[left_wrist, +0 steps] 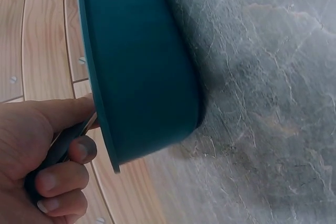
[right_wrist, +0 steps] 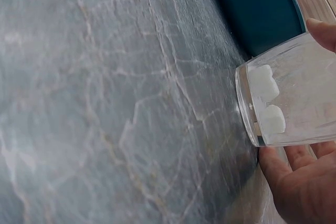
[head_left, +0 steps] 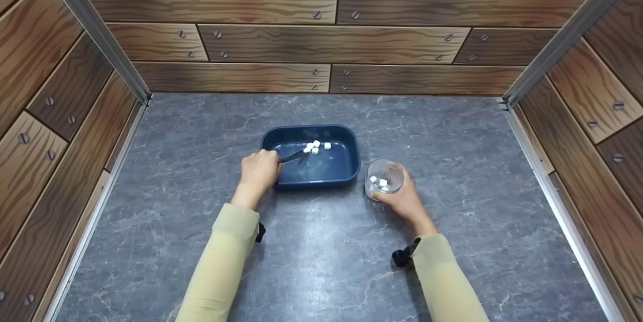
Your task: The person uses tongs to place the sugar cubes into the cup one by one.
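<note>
My left hand [head_left: 259,169] grips a dark long-handled utensil [head_left: 293,156], fingers curled round its handle [left_wrist: 60,148] in the left wrist view. The utensil slants over the near-left rim of a dark blue rectangular tub [head_left: 316,182]. Its far end meets a cluster of small white cubes [head_left: 315,150], so the kind of tip cannot be made out. One more cube [head_left: 327,145] lies apart, to the right. My right hand [head_left: 408,201] holds a clear cup [head_left: 393,174] beside the tub, thumb and fingers round its sides. A few white cubes [right_wrist: 264,82] sit at the cup's bottom.
The tub and cup are on a grey marbled surface [head_left: 321,251]. Wood-patterned panels [head_left: 271,43] stand behind and on both sides, with metal strips [head_left: 562,201] along the edges. A dark device [head_left: 402,257] is strapped at the right wrist.
</note>
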The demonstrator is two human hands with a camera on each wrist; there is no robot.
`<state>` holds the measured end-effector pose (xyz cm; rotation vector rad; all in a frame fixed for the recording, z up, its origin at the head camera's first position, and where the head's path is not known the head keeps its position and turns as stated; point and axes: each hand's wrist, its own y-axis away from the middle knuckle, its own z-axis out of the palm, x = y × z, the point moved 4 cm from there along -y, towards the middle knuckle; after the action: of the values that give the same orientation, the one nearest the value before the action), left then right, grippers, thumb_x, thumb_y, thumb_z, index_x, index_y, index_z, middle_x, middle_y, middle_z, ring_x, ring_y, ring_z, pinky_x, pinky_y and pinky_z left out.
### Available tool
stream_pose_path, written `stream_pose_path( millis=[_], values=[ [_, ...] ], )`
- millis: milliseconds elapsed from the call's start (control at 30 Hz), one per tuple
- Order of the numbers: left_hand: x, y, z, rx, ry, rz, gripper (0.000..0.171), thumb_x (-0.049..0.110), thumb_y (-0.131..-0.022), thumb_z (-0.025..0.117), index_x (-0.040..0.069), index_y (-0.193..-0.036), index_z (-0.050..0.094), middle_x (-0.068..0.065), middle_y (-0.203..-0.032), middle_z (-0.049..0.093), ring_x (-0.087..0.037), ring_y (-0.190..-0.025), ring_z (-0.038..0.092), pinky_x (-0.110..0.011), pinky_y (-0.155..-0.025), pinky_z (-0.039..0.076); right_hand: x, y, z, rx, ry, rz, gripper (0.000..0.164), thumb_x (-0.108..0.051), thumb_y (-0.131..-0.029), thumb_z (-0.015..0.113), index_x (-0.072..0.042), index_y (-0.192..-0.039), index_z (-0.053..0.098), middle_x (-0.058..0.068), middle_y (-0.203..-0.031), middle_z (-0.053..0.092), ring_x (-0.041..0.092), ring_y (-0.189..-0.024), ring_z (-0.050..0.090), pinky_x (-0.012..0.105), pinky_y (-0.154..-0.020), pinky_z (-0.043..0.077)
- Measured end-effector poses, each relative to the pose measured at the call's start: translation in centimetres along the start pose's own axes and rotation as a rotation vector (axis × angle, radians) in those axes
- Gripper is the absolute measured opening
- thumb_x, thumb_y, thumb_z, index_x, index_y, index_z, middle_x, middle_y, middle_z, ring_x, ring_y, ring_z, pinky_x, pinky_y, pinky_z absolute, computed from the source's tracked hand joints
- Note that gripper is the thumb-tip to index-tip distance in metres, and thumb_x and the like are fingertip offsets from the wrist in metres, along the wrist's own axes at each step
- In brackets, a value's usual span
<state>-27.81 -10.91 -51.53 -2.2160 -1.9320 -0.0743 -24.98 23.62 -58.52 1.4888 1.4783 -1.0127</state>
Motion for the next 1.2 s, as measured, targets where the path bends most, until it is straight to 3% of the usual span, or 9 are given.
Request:
stream_pose_path(
  millis=[433, 600, 800, 1200],
  values=[
    [-0.1, 1.4, -0.1, 0.060, 0.015, -0.013, 0.021, 0.026, -0.089, 0.072, 0.007, -0.081, 0.075, -0.014, -0.077, 0.071, -0.038, -0.065, 0.066, -0.052, -0.055, 0.050, -0.8, 0.3, 0.0, -0.015, -0.034, 0.049, 0.100, -0.001, -0.066, 0.088, 0.003, -0.147, 0.030, 0.028, -0.143, 0.041, 0.038, -0.132, 0.038, 0.045, -0.112, 0.023],
    [-0.2, 2.3, -0.4, 0.086, 0.040, -0.027, 0.017, 0.025, -0.090, 0.071, 0.011, -0.081, 0.075, -0.012, -0.076, 0.071, -0.038, -0.065, 0.065, -0.052, -0.055, 0.050, -0.2, 0.0, 0.1, -0.008, -0.036, 0.030, 0.099, -0.006, -0.065, 0.090, -0.001, -0.146, 0.033, 0.022, -0.142, 0.044, 0.033, -0.131, 0.041, 0.042, -0.111, 0.025],
    [0.0, 3.3, -0.9, 0.122, 0.083, -0.012, 0.017, 0.024, -0.090, 0.071, 0.011, -0.079, 0.073, -0.011, -0.074, 0.069, -0.039, -0.062, 0.064, -0.052, -0.053, 0.049, 0.1, 0.0, -0.1, 0.000, -0.009, 0.017, 0.100, -0.009, -0.064, 0.091, 0.000, -0.146, 0.033, 0.023, -0.142, 0.044, 0.035, -0.130, 0.041, 0.046, -0.111, 0.024],
    [0.9, 5.0, -1.7, 0.190, 0.078, 0.007, 0.016, 0.026, -0.091, 0.071, 0.011, -0.087, 0.075, -0.008, -0.073, 0.068, -0.036, -0.059, 0.063, -0.051, -0.050, 0.049, 0.0, 0.0, 0.0, 0.008, 0.001, 0.009, 0.097, -0.010, -0.065, 0.091, 0.000, -0.145, 0.036, 0.023, -0.142, 0.044, 0.034, -0.130, 0.041, 0.044, -0.111, 0.025]
  ],
)
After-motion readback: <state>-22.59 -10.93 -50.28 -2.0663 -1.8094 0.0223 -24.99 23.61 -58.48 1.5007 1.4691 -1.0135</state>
